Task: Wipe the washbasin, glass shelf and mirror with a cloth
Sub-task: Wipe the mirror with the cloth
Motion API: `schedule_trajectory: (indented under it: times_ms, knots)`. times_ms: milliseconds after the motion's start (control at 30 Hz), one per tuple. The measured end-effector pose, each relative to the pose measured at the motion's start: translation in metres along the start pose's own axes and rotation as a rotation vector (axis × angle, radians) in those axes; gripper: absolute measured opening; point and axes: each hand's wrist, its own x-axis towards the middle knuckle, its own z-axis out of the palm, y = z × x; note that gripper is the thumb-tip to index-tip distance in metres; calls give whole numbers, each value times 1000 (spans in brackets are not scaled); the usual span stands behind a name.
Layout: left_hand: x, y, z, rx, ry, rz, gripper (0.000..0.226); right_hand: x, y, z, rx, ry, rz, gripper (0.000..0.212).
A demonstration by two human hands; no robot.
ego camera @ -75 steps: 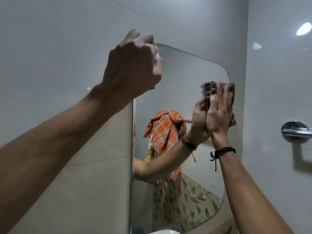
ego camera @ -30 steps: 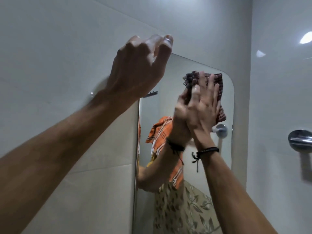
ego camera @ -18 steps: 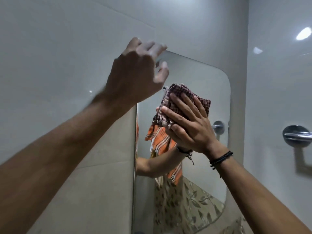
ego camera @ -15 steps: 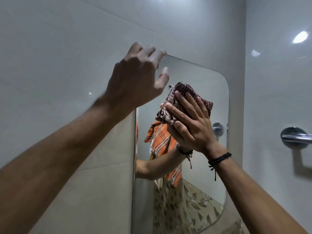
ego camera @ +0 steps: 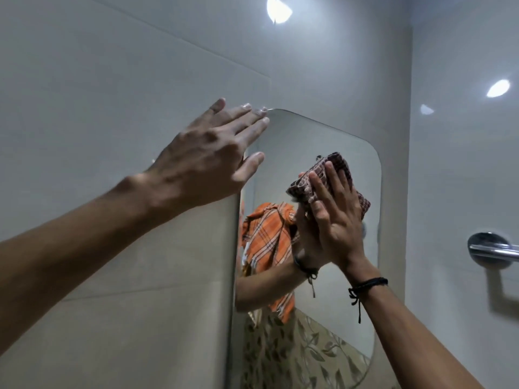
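A rounded-corner mirror hangs on the grey tiled wall. My right hand presses a brown checked cloth flat against the upper middle of the mirror, fingers straight and spread. My left hand lies open with straight fingers at the mirror's top left corner, fingertips touching the wall by the mirror's edge. The washbasin and glass shelf are out of view.
A chrome towel rail juts from the right wall at wrist height. The mirror reflects a person in orange checked fabric and a leaf-patterned wall below. Bare tiled wall fills the left side.
My right hand has swept the cloth from the mirror's top right to the left and then back toward the middle. My left hand has uncurled from a fist to flat fingers.
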Motion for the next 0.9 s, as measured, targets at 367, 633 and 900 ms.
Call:
schedule_trajectory:
  times_ms: [367, 633, 900]
  knots:
    - [5, -2, -1, -5, -23, -27, 66, -6, -102, 19, 23, 111, 109, 53]
    - [1, 4, -4, 12, -68, -49, 65, 29, -74, 10, 111, 92, 319, 53]
    - [-12, 11, -2, -7, -37, -92, 66, -5, -113, 19, 11, 39, 138, 52]
